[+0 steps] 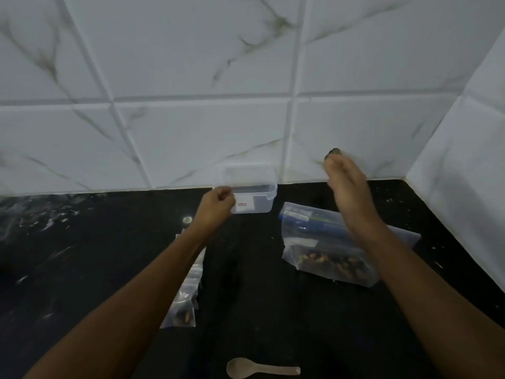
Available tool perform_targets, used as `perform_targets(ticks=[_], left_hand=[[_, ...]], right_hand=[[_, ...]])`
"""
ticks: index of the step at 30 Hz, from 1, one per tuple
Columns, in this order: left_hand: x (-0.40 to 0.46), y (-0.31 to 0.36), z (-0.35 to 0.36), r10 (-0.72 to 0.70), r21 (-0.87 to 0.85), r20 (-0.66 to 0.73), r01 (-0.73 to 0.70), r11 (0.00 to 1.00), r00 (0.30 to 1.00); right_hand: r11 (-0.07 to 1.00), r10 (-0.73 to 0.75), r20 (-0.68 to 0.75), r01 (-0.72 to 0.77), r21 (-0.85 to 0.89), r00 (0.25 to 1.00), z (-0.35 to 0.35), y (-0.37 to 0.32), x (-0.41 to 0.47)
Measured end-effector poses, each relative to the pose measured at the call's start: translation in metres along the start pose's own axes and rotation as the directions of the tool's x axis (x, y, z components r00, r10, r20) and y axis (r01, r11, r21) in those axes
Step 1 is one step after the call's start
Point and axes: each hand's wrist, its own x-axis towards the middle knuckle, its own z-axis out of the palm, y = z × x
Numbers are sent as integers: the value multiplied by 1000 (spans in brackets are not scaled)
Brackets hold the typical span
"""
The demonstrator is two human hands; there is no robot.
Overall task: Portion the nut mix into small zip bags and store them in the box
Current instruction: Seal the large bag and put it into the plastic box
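Box [250, 191]: our left hand [218, 205] gripped its near-left corner, likely steadying it. Our right hand [347, 184], raised and blurred beyond the nut-mix bag [328, 253]; grip indeterminable.

Your two forearms come into view bare, with no sleeves, from the bottom corners. Your left hand [218, 202] and right hand [347, 184] wear no gloves, rings, watch or bands that show. The right hand is motion-blurred, so finer detail is unreadable.
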Motion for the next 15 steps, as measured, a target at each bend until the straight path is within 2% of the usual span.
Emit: perform_targets(ticks=[5,11,15], left_hand=[[35,-5,-35,-171,-251,-115,138,958,979],[71,-19,-40,-325,-382,-78,272,883,943],[79,-23,-32,-359,-446,-20,313,838,933]], right_hand=[[934,252,154,-282,220,955,73,5,52],[834,464,197,-501,231,864,123,38,95],[808,521,174,-548,216,836,138,71,112]])
